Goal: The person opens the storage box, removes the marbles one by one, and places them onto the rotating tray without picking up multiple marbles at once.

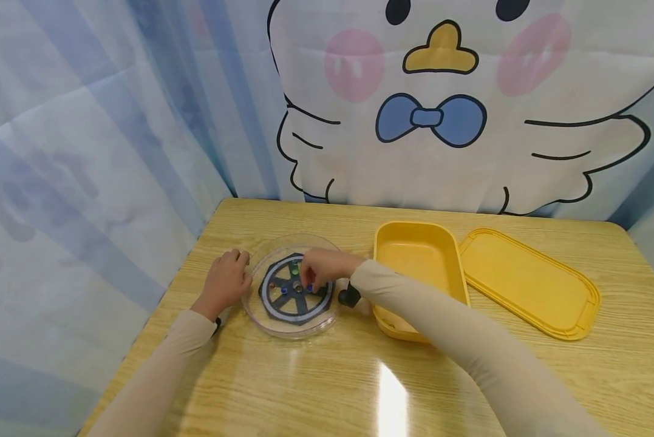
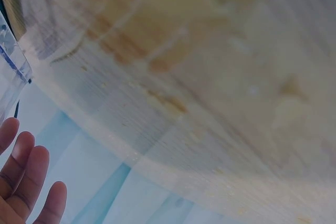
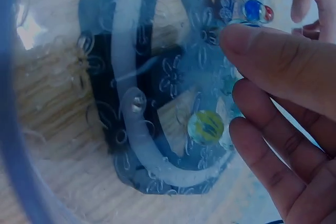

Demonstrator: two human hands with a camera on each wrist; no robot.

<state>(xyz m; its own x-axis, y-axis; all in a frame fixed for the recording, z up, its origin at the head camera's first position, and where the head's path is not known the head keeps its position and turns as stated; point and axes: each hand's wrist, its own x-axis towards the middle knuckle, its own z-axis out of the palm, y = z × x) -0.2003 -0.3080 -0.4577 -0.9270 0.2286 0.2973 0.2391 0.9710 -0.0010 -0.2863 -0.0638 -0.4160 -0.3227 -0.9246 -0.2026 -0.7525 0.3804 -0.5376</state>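
Observation:
A clear round dish with a raised flower pattern stands on the table. In it shows a dark wheel-shaped figure with a pale ring and spokes. My right hand reaches over it, thumb and finger pinching a blue marble close over the hub; the thumb mostly hides it in the right wrist view. A green-yellow marble, a second blue marble and an orange-red marble lie on the figure. My left hand rests at the dish's left rim, fingers loosely bent around nothing.
Right of the dish stands a yellow plastic box, partly covered by my right forearm. Its flat yellow lid lies beyond it to the right. A printed curtain hangs behind the wooden table and along its left side.

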